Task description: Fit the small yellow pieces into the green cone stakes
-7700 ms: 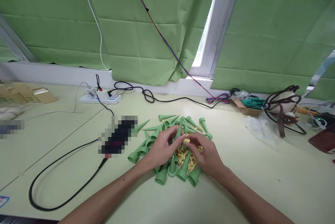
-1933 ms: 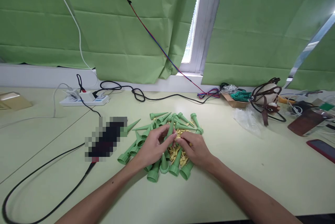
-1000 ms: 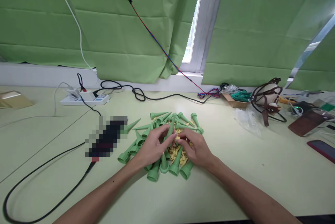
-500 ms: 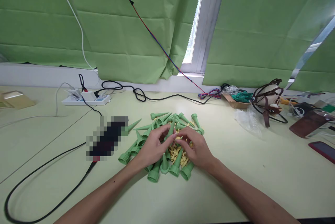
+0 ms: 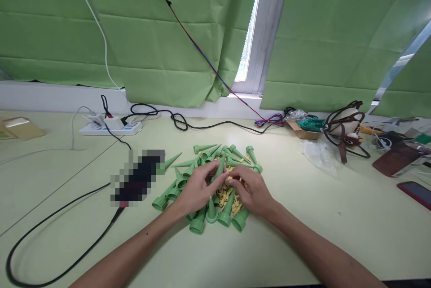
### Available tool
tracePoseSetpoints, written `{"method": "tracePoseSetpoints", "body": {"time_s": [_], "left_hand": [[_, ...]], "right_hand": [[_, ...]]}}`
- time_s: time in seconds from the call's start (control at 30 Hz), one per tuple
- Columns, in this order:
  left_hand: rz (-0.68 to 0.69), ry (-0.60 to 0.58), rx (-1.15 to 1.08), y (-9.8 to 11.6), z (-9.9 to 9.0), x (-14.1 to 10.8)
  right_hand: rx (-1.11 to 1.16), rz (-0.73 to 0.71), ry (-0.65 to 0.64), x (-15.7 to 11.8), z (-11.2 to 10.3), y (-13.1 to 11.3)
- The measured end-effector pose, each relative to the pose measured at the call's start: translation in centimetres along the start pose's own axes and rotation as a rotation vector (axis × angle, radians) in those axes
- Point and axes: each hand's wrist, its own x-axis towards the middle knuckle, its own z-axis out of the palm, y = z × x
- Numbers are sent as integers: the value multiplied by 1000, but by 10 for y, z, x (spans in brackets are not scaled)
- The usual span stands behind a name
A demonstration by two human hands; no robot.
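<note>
Green plastic cones [image 5: 197,223] lie in a heap on the pale table [image 5: 303,238], with small yellow pieces [image 5: 224,198] among them. Above the heap, my left hand [image 5: 201,185] is closed on one green cone [image 5: 220,166], whose tip points up and away. My right hand [image 5: 252,189] is in a pinch close against the left fingertips, at the side of that cone. A bit of yellow shows by the right fingertips, but what they grip is too small to make out.
A pixelated dark device [image 5: 139,178] with a black cable lies left of the heap. Behind it is a white power strip [image 5: 111,128]. Clear plastic [image 5: 319,155], a small cardboard box [image 5: 305,131], a bag [image 5: 346,124] and a red-edged phone [image 5: 415,193] are at the right.
</note>
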Motion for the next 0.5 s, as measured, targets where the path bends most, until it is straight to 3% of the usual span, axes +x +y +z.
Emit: {"method": "tracePoseSetpoints", "body": {"time_s": [0.5], "left_hand": [[-6,7,-77,-1,-1,0]], "right_hand": [[31,75,39,2,0,-4]]}}
